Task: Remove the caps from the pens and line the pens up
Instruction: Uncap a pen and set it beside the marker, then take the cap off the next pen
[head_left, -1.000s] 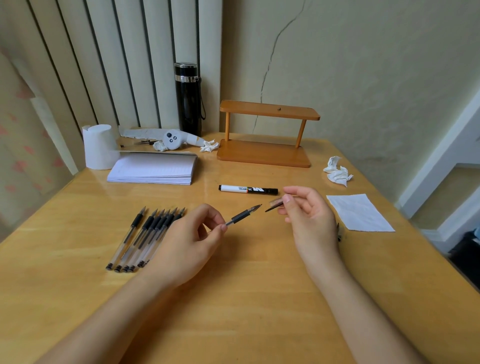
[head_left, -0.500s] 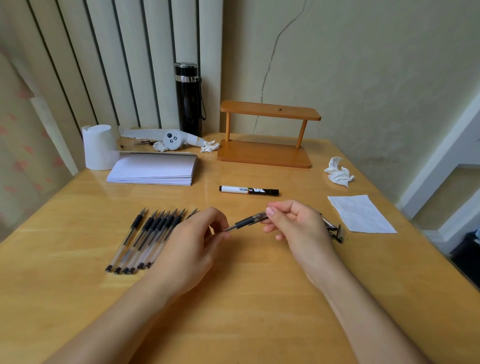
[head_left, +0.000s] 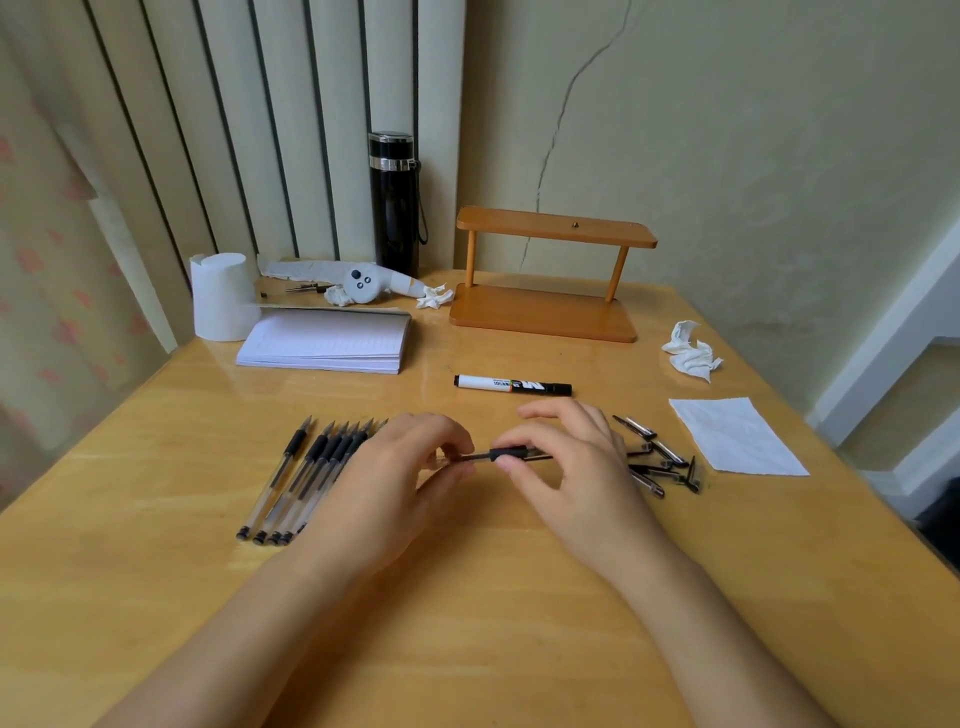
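A clear pen with a black grip (head_left: 511, 454) is held level just above the table, between both hands. My left hand (head_left: 395, 483) pinches its left end and my right hand (head_left: 576, 467) pinches the grip and tip end. Left of my left hand, several uncapped pens (head_left: 306, 467) lie side by side in a row, tips pointing away from me; my hand hides the right edge of the row. Several loose caps (head_left: 660, 462) lie in a heap just right of my right hand.
A black-and-white marker (head_left: 511, 385) lies behind the hands. Further back are a notepad (head_left: 324, 343), a paper roll (head_left: 221, 296), a black flask (head_left: 394, 202) and a wooden stand (head_left: 545, 312). A flat tissue (head_left: 732, 434) and a crumpled one (head_left: 691, 351) lie at the right.
My right hand, which held a cap apart from the pen, has moved left and down onto the pen's tip end. Both hands have sunk closer to the table.
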